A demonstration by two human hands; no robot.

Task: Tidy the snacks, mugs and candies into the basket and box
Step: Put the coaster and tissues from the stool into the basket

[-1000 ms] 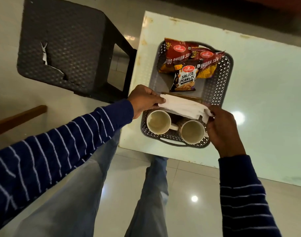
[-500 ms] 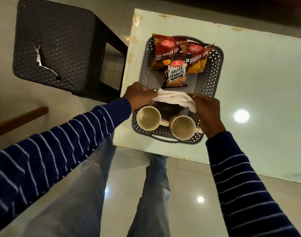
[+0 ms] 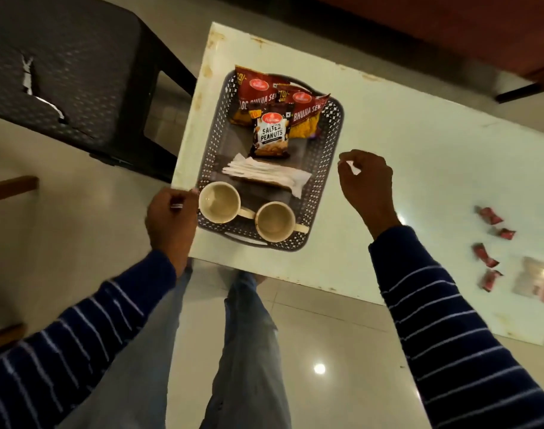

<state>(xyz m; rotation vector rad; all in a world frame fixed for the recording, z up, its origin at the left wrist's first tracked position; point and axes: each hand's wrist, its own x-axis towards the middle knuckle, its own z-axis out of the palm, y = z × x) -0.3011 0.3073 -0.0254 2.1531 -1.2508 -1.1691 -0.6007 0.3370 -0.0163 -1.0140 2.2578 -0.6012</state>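
A grey perforated basket sits on the pale table. Inside it lie two red bhujia sev packets, a salted peanuts packet, a stack of white napkins and two cream mugs. My left hand hovers at the basket's near left corner, fingers loosely curled, holding nothing. My right hand hangs just right of the basket, loosely open and empty. Several red wrapped candies lie on the table at far right.
A dark plastic stool stands left of the table. A pale box or packet, blurred, sits at the right edge beside the candies. My legs are below the table's near edge. Dark wooden furniture runs behind the table.
Both hands have let go of the white napkins, which now lie in the basket above the mugs. The hands drew apart to either side. The view shifted, showing the candies.
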